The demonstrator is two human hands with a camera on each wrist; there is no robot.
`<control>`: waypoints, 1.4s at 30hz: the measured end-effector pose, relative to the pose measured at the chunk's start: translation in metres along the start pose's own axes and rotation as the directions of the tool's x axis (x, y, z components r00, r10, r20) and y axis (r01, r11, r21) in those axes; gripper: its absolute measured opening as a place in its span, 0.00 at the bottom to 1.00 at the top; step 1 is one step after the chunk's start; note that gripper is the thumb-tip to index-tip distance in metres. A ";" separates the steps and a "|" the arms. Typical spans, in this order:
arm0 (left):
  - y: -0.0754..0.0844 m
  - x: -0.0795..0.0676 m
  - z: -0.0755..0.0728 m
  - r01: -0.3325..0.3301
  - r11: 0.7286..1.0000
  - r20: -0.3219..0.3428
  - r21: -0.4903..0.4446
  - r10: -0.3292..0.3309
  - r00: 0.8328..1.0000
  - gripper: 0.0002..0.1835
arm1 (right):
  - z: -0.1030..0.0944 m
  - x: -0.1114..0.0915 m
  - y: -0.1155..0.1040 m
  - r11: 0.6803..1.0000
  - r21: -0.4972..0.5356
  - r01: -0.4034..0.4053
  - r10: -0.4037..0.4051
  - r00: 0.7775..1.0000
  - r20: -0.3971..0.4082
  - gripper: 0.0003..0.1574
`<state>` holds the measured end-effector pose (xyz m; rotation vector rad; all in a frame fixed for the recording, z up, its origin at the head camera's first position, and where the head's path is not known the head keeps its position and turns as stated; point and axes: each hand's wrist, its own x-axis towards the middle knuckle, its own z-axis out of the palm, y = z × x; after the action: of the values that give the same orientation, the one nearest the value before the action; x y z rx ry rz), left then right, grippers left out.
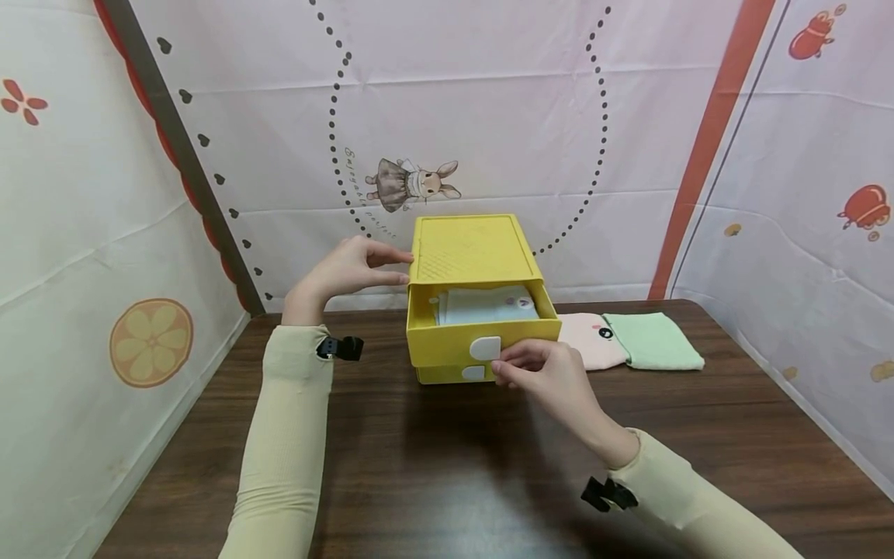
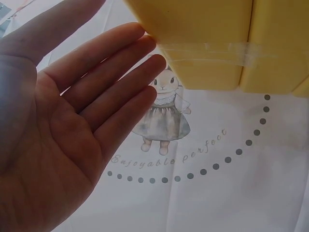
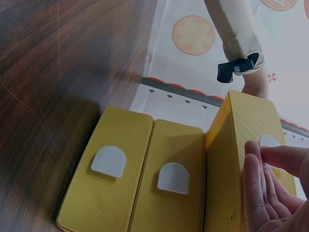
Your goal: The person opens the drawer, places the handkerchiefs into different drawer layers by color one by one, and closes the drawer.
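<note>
"Cabinet (image 1: 475, 248) first — where do you have it?"

"You have it, yellow all over, toward the back of the dark wooden table (image 1: 391, 466), before the printed backdrop (image 1: 461, 109); its top drawer (image 1: 440, 346) juts out past the two lower drawers (image 3: 181, 210), and a pale folded stack (image 1: 482, 306) lies inside it."

"What about your grip?"

"Your right hand (image 1: 559, 382) pinches the white tab (image 1: 485, 348) on that top drawer's front, thumb against fingers; your left hand (image 1: 347, 270) grasps nothing — its fingers reach out straight, tips at the cabinet's upper left edge; whether all of them touch it, you cannot tell."

"And what lies beside it?"

"On your right, just beside the cabinet, you have a pink cloth (image 1: 590, 343), touching a green cloth (image 1: 655, 341); both lie flat on the table."
</note>
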<state>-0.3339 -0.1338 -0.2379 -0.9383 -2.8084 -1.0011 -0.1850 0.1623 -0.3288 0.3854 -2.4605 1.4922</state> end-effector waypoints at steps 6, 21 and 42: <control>0.001 -0.001 -0.001 0.008 1.000 0.000 -0.019 -0.008 1.000 0.22 | 0.002 0.005 0.000 1.000 -0.016 0.021 -0.022 0.999 -0.034 0.05; -0.001 0.001 -0.001 0.011 1.000 0.004 -0.016 -0.011 1.000 0.25 | 0.007 0.013 0.004 0.994 0.108 0.026 -0.019 0.997 -0.068 0.09; -0.002 -0.001 0.000 0.008 0.999 0.005 -0.031 -0.008 1.000 0.23 | 0.012 0.028 0.005 0.993 0.118 0.000 0.012 0.994 -0.106 0.10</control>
<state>-0.3344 -0.1350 -0.2391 -0.9344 -2.8112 -1.0476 -0.2133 0.1509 -0.3294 0.3121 -2.3014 1.6216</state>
